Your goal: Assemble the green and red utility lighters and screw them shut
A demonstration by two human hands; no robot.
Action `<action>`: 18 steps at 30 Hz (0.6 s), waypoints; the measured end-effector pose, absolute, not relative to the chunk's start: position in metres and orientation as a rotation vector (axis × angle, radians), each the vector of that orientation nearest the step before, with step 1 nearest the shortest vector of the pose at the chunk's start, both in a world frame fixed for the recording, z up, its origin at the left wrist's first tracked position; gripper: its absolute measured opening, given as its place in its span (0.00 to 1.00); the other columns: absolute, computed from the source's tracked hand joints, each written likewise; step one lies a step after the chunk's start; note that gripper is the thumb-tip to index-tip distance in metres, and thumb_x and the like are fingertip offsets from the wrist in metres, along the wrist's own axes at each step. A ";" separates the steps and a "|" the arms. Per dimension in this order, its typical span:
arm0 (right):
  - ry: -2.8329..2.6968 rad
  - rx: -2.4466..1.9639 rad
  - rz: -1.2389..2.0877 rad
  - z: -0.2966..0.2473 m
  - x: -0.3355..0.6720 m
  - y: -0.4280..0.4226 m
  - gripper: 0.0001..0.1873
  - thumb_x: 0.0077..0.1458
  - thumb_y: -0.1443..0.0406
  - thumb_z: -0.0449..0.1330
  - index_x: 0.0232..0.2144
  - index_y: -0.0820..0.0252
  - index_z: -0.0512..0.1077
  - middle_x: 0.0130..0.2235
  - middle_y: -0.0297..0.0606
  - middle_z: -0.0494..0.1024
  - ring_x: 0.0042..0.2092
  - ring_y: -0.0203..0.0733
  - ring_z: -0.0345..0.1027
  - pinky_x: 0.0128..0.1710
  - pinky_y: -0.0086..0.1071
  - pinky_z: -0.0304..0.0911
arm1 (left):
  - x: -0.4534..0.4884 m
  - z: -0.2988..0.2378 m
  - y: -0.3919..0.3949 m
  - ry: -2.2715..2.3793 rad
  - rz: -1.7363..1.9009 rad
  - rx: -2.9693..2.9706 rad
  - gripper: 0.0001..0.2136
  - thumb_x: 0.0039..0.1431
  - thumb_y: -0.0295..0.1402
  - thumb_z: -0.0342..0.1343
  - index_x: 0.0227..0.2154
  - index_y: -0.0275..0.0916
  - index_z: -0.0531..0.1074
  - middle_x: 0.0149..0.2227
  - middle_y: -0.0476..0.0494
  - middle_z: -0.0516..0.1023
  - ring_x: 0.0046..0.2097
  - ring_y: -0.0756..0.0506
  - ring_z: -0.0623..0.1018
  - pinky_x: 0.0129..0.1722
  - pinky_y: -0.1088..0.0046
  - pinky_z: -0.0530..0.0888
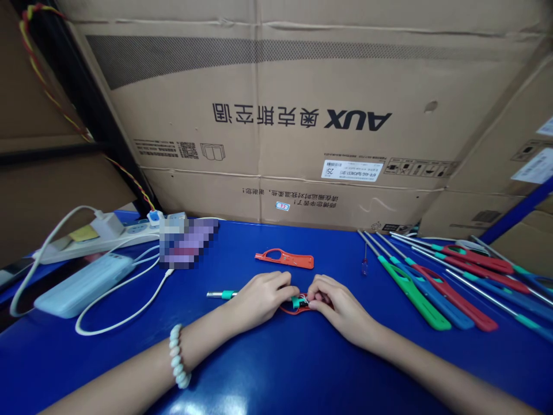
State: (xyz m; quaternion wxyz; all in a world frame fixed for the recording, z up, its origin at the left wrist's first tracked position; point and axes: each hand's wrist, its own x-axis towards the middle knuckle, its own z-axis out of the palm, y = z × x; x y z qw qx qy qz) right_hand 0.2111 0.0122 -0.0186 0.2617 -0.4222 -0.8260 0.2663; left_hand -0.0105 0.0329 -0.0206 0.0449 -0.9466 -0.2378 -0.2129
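Observation:
An opened long-nosed lighter (296,312) lies on the blue table in front of me. Its orange handle shell shows green and black parts and thin pale wires, and its metal tube (214,294) with a green collar points left. My left hand (264,295) is closed over the lighter, fingers at the green part. The fingers of my right hand (339,304) are pinched together at the handle's right side, by the wires; what lies between the fingertips is hidden. Behind both hands rests a loose orange handle half (287,258), its finger loop toward the left.
At right lie several long-nosed lighters, including a green one (417,297), with a small screwdriver (364,266) beside them. A power strip (133,236), a pale blue power bank (86,285) and white cables occupy the left. A large cardboard box (276,75) stands behind.

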 end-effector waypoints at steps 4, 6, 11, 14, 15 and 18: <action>-2.217 -1.150 0.731 -0.019 0.210 0.012 0.08 0.54 0.75 0.59 0.27 0.59 0.67 0.28 0.30 0.64 0.31 0.37 0.59 0.32 0.29 0.54 | -0.011 -0.023 0.033 -0.725 -0.621 -2.880 0.11 0.68 0.27 0.42 0.40 0.37 0.70 0.32 0.47 0.66 0.31 0.48 0.68 0.30 0.74 0.67; -2.188 -1.153 0.749 -0.020 0.210 0.013 0.08 0.53 0.74 0.60 0.26 0.59 0.67 0.28 0.30 0.64 0.30 0.36 0.58 0.31 0.29 0.54 | -0.011 -0.023 0.033 -0.732 -0.599 -2.883 0.10 0.68 0.26 0.42 0.40 0.37 0.70 0.32 0.47 0.66 0.31 0.48 0.68 0.31 0.73 0.67; -2.129 -1.128 0.810 -0.024 0.211 0.016 0.11 0.52 0.71 0.63 0.22 0.59 0.65 0.26 0.30 0.65 0.28 0.36 0.58 0.28 0.28 0.54 | -0.011 -0.022 0.033 -0.751 -0.580 -2.904 0.09 0.68 0.27 0.44 0.41 0.38 0.70 0.33 0.47 0.67 0.32 0.47 0.68 0.31 0.74 0.66; -2.161 -1.068 0.735 -0.026 0.212 0.016 0.13 0.55 0.68 0.62 0.22 0.59 0.63 0.26 0.31 0.66 0.29 0.37 0.59 0.29 0.29 0.54 | -0.011 -0.021 0.033 -0.745 -0.596 -2.907 0.10 0.68 0.28 0.43 0.41 0.37 0.70 0.33 0.47 0.67 0.32 0.48 0.68 0.31 0.74 0.67; -2.186 -1.041 0.681 -0.026 0.212 0.015 0.14 0.56 0.67 0.61 0.22 0.59 0.63 0.26 0.31 0.66 0.29 0.37 0.59 0.30 0.30 0.54 | -0.011 -0.021 0.033 -0.740 -0.606 -2.905 0.11 0.68 0.27 0.42 0.41 0.37 0.70 0.33 0.47 0.67 0.32 0.48 0.68 0.31 0.74 0.67; -2.275 -0.956 0.483 -0.026 0.213 0.013 0.14 0.61 0.64 0.56 0.24 0.59 0.62 0.26 0.32 0.67 0.29 0.37 0.59 0.32 0.31 0.54 | -0.011 -0.020 0.033 -0.723 -0.631 -2.893 0.12 0.69 0.27 0.41 0.40 0.37 0.71 0.32 0.47 0.67 0.31 0.48 0.68 0.31 0.74 0.67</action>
